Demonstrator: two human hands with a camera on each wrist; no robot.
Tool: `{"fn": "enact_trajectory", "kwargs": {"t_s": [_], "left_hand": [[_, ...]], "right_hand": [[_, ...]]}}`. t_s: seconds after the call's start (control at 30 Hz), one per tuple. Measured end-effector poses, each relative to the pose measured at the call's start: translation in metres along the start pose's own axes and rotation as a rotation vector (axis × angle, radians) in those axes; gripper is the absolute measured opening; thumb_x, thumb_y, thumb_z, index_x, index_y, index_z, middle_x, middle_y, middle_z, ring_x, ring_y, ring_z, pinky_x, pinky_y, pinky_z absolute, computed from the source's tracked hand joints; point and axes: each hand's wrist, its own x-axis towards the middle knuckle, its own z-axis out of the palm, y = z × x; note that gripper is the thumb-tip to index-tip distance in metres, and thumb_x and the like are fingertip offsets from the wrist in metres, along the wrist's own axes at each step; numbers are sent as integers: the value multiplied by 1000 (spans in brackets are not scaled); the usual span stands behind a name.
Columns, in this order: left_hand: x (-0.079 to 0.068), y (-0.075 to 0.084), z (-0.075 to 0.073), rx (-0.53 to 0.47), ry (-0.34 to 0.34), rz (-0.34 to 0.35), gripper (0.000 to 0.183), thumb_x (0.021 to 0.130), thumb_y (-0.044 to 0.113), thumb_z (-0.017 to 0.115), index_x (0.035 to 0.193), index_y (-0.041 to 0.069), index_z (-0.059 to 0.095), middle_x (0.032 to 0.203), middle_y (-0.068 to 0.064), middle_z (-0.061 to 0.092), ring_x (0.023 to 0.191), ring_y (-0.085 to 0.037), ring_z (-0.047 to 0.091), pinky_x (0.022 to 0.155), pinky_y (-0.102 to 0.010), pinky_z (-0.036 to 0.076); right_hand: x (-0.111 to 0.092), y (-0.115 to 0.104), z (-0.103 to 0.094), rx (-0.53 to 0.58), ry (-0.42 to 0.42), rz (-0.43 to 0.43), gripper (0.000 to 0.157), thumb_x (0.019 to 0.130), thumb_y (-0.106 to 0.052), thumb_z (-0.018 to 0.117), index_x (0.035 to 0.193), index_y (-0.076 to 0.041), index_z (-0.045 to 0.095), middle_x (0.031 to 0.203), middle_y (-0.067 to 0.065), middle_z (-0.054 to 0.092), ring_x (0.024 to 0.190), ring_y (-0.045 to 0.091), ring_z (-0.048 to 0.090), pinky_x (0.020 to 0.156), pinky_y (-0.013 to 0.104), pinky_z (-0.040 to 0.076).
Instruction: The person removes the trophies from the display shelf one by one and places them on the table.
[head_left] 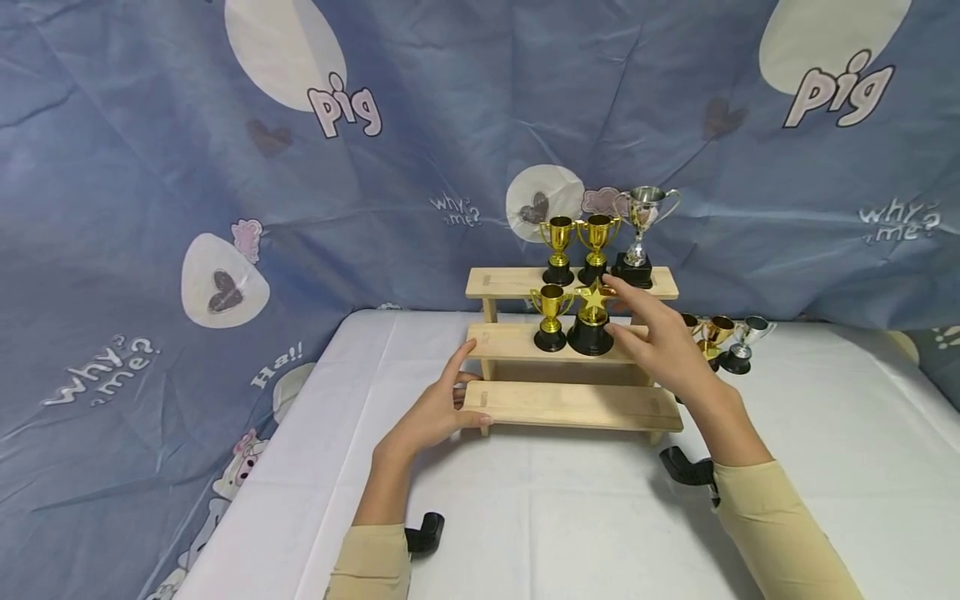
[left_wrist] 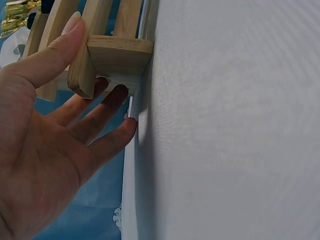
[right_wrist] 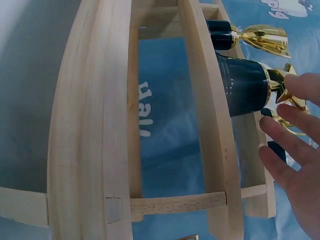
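Note:
My left hand holds the left end of a three-tier wooden stand. In the left wrist view the thumb lies on a plank and the other fingers reach behind it. My right hand is beside a gold star trophy with a black base on the middle tier. Its fingers are spread at the star in the right wrist view; whether they touch it is unclear. A small gold cup trophy stands left of the star trophy.
On the top tier stand two gold cups, one gold cup at left, and a larger silver cup. Behind my right hand, several cups, including a silver cup, stand on the white tabletop. A blue printed cloth hangs behind.

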Motion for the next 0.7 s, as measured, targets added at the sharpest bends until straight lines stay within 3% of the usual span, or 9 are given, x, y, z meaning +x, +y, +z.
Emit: {"fn": "enact_trajectory", "kwargs": {"t_s": [0.23, 0.43, 0.6, 0.7], "left_hand": [[0, 0, 0, -4, -2, 10, 117, 76, 17, 88, 148, 64, 8, 138, -7, 54, 119, -30, 63, 97, -45, 53], [1, -1, 0, -7, -5, 15, 117, 76, 18, 88, 149, 63, 9, 138, -6, 55, 119, -28, 63, 97, -46, 52], [0, -1, 0, -12, -7, 16, 116, 76, 18, 88, 149, 62, 9, 137, -7, 54, 119, -28, 63, 96, -44, 53], [0, -1, 0, -27, -11, 16, 116, 76, 16, 87, 149, 62, 9, 137, -7, 54, 118, -28, 64, 93, -42, 54]], "right_hand": [[-1, 1, 2, -46, 9, -1, 68, 94, -6, 67, 151, -32, 41, 151, 4, 48, 125, 32, 56, 92, 50, 55], [-1, 0, 4, -50, 85, -25, 59, 93, -6, 69, 145, -27, 51, 137, 7, 61, 116, 32, 63, 93, 51, 53], [-1, -1, 9, -78, 176, -66, 50, 91, -10, 72, 138, -19, 59, 121, 7, 69, 106, 27, 67, 89, 32, 51], [-1, -1, 12, -89, 224, -82, 46, 90, -9, 73, 134, -15, 62, 122, 8, 69, 105, 26, 67, 88, 24, 48]]}}
